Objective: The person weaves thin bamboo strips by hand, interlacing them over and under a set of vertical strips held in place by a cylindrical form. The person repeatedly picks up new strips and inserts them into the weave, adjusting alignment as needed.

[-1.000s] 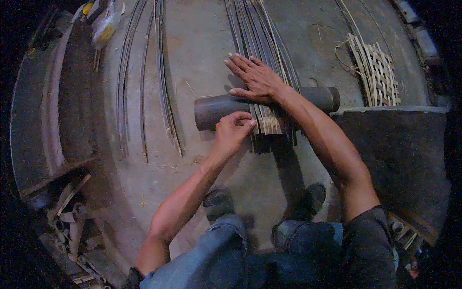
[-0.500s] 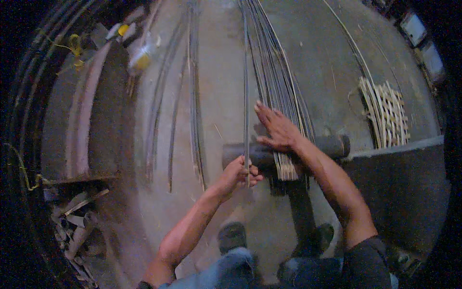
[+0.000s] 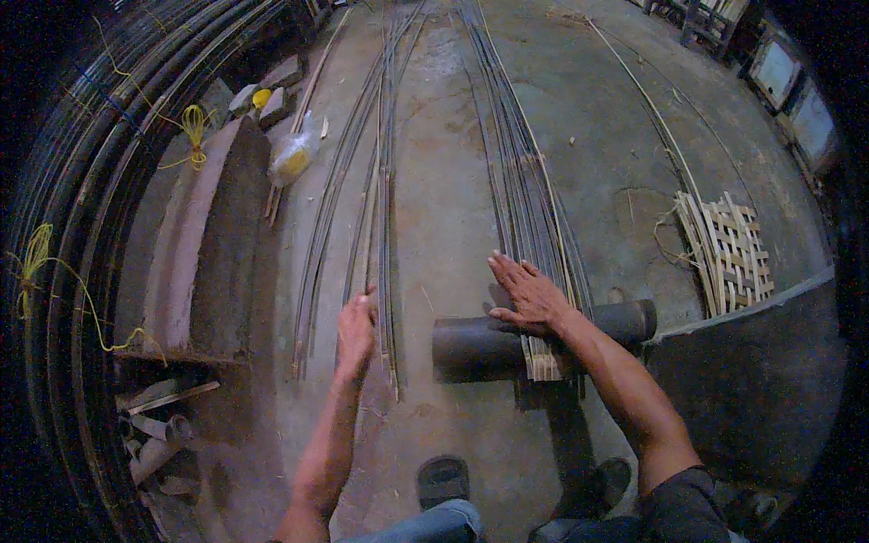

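My right hand [image 3: 529, 297] lies flat, fingers spread, on a bundle of long thin bamboo strips [image 3: 518, 181] where they cross a dark pipe [image 3: 471, 342] lying on the concrete floor. My left hand [image 3: 355, 328] is stretched out to the left of the pipe. Its fingers are curled at a thin bamboo strip [image 3: 375, 235] in a second, looser group of strips [image 3: 335, 208] that runs away from me. The fingertips of that hand are hidden behind its back.
A partly woven bamboo mat [image 3: 729, 249] lies at the right beside a dark raised slab [image 3: 760, 380]. At the left are a low concrete step [image 3: 213, 244], a plastic bag [image 3: 294, 156], curved dark rods [image 3: 81, 226] and scrap pieces [image 3: 158, 434]. My sandalled feet [image 3: 444, 478] are near the bottom.
My left hand has left the pipe and swung left to the loose group of strips. My right hand has stayed on the bundle over the pipe. The camera view has tilted up.
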Tool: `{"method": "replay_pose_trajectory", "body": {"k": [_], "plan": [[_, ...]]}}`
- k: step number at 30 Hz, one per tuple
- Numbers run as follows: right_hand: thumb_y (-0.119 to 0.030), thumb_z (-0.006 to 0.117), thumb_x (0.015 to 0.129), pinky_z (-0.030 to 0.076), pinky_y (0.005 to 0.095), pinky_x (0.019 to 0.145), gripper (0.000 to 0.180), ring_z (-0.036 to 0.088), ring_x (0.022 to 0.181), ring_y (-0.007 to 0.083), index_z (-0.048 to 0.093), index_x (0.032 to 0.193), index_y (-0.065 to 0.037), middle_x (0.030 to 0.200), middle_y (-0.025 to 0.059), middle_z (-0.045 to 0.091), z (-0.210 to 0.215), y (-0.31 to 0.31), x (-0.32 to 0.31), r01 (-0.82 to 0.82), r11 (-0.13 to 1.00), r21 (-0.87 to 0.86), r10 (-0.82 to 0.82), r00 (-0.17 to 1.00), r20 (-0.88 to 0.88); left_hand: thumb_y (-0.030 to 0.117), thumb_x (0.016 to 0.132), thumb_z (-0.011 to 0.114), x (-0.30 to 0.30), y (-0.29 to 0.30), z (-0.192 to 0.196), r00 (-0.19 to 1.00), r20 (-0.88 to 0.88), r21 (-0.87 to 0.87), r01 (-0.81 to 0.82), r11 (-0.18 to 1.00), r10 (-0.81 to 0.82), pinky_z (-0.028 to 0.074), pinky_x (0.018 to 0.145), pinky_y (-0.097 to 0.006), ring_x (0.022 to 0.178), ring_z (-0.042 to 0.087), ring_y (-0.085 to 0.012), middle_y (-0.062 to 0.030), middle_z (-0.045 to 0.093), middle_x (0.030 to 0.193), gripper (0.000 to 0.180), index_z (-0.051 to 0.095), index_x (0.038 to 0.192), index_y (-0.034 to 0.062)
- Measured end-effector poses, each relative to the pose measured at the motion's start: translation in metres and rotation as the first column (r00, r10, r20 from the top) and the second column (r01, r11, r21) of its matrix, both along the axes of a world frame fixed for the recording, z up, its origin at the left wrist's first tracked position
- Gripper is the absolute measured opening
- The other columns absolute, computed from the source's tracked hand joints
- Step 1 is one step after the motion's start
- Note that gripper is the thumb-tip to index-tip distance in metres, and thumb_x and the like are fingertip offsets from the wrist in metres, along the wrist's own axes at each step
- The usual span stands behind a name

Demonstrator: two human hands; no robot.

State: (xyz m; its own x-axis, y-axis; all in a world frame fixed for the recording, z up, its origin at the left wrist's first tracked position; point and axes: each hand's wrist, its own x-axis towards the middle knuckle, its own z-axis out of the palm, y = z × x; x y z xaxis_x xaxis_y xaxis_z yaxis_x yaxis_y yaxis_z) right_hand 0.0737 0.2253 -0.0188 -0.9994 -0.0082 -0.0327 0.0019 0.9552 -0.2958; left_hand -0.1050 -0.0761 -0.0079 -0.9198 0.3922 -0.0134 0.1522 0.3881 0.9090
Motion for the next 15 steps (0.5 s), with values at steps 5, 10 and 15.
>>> {"method": "replay_pose_trajectory", "body": {"k": [5, 10, 15], "plan": [[-0.069, 0.036, 0.089, 0.018, 0.0467, 0.116, 0.092, 0.019, 0.145, 0.0288, 0.011, 0.152, -0.007, 0.158, 0.0171, 0.013, 0.001, 0.004, 0.005, 0.029, 0.999, 0.019, -0.029, 1.000, 0.010, 0.025, 0.096, 0.045, -0.048, -0.029, 0.020, 0.917, -0.367, -0.198, -0.242, 0.950, 0.157, 0.044, 0.066, -0.037, 0.071, 0.055, -0.0212, -0.0120, 0.059, 0.075, 0.038, 0.062, 0.118, -0.0003], [-0.069, 0.036, 0.089, 0.019, 0.0457, 0.116, 0.092, 0.019, 0.145, 0.0282, 0.014, 0.151, -0.005, 0.157, 0.0170, 0.015, 0.004, 0.001, 0.005, 0.032, 0.999, 0.002, -0.032, 0.999, 0.021, 0.022, 0.094, 0.050, -0.076, -0.063, -0.008, 0.852, -0.489, -0.147, -0.293, 0.945, 0.188, 0.048, 0.080, -0.035, 0.087, 0.064, -0.0255, -0.0199, 0.067, 0.098, 0.036, 0.061, 0.118, -0.0036], [-0.068, 0.037, 0.089, 0.019, 0.0449, 0.116, 0.091, 0.020, 0.144, 0.0287, 0.017, 0.150, -0.003, 0.157, 0.0173, 0.017, 0.006, 0.002, 0.005, 0.026, 1.000, -0.002, -0.026, 1.000, 0.001, 0.018, 0.093, 0.052, -0.071, -0.085, -0.018, 0.894, -0.396, -0.134, -0.280, 0.951, 0.207, 0.049, 0.084, -0.035, 0.093, 0.065, -0.0266, -0.0218, 0.068, 0.103, 0.034, 0.061, 0.117, -0.0056]]}}
